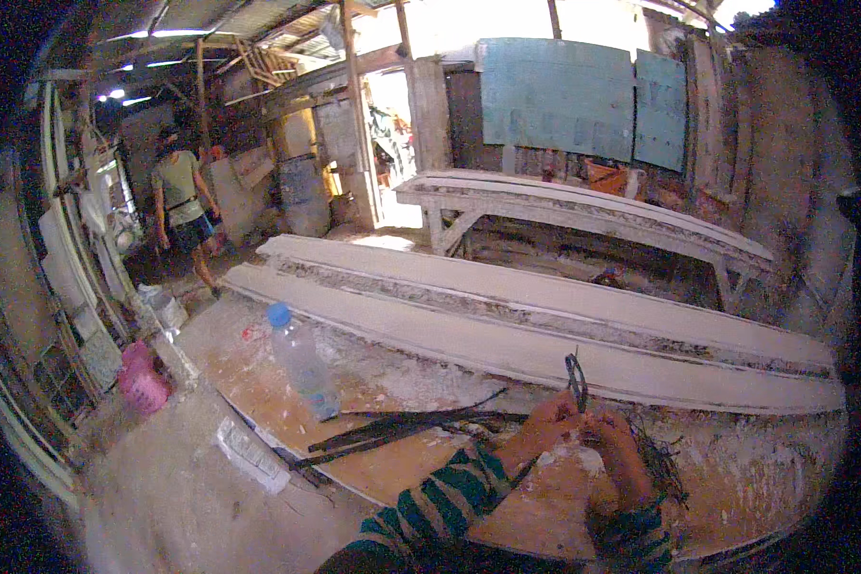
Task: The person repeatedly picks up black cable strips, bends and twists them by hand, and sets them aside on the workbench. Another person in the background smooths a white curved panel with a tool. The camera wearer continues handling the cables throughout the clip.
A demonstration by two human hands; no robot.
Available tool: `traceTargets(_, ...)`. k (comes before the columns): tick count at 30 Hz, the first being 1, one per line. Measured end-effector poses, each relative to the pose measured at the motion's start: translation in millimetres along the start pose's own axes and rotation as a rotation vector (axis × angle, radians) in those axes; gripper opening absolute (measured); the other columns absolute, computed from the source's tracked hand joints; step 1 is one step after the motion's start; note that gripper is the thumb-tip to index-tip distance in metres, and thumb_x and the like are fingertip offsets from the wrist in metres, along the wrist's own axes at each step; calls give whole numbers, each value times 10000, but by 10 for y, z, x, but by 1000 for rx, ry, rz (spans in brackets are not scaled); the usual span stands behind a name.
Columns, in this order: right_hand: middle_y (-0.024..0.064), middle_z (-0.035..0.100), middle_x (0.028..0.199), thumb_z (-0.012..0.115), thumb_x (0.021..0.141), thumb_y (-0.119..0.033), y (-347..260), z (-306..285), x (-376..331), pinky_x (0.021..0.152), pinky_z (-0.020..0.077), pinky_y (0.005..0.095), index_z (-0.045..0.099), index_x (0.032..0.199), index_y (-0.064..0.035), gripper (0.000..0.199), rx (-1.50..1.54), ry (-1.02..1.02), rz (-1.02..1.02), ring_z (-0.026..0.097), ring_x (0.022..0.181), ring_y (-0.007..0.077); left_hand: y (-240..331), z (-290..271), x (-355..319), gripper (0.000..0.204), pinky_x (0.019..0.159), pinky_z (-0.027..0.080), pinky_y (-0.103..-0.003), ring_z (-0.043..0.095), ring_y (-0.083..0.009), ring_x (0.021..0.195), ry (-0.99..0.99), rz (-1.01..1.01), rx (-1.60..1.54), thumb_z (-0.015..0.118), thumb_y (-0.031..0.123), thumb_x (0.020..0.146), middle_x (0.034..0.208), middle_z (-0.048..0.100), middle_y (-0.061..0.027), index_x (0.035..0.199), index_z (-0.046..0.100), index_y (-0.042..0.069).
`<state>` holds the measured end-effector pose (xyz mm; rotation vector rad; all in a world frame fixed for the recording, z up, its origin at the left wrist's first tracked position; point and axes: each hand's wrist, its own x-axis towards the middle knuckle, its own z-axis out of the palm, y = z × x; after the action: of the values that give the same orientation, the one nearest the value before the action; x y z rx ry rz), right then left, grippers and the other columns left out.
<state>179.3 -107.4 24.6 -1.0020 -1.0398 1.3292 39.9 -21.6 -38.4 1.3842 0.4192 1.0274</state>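
My left hand (549, 429) and my right hand (610, 442) meet above the near side of the worktable (373, 471), fingers closed. Between them rises a dark, thin strand bent into a narrow loop (577, 381); both hands pinch its lower end. What the strand is made of I cannot make out. Left of my hands lies a loose bundle of long dark strips (392, 432). A tangle of thin dark fibres (662, 457) sits beside my right wrist. Beyond the strips stands a clear plastic bottle with a blue cap (301, 364).
Long white-coated boards (507, 335) lie across the table beyond my hands. Behind is a white-topped bench (584, 203). At left are a pink container (143, 379), a white bucket (163, 308) and a printed sack (252, 455). A person (184, 196) walks at the far left.
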Motion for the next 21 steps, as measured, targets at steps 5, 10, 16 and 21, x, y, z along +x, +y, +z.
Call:
traceTargets(5,34,603,789,589,811,-197,-39,-56,-2,719,490,326,575,840,-66,134,-64,-52,77,596,752,168,7,53,-57,149,481,420,-220,473,-73,619,-4,88,1,597,125,849,793,445,7,852,449,113)
traceTargets(10,30,589,756,587,808,-183,-25,-75,38,677,467,289,574,829,-64,122,-133,-90,67,571,696,155,152,51,-77,142,489,430,-226,476,-81,643,-46,123,87,598,108,842,810,446,10,845,456,106)
traceTargets(16,37,582,738,598,805,-127,5,-73,29,627,447,272,558,797,-66,73,16,26,-3,544,659,140,74,12,-12,140,514,453,-232,497,-88,654,-47,134,75,627,92,811,778,486,6,822,488,83)
traceTargets(21,31,579,755,606,793,-99,31,-115,71,615,448,255,546,787,-68,68,-36,37,-48,535,656,118,78,45,-26,154,522,482,-248,536,-103,644,-36,45,94,668,105,781,737,528,-1,817,521,76)
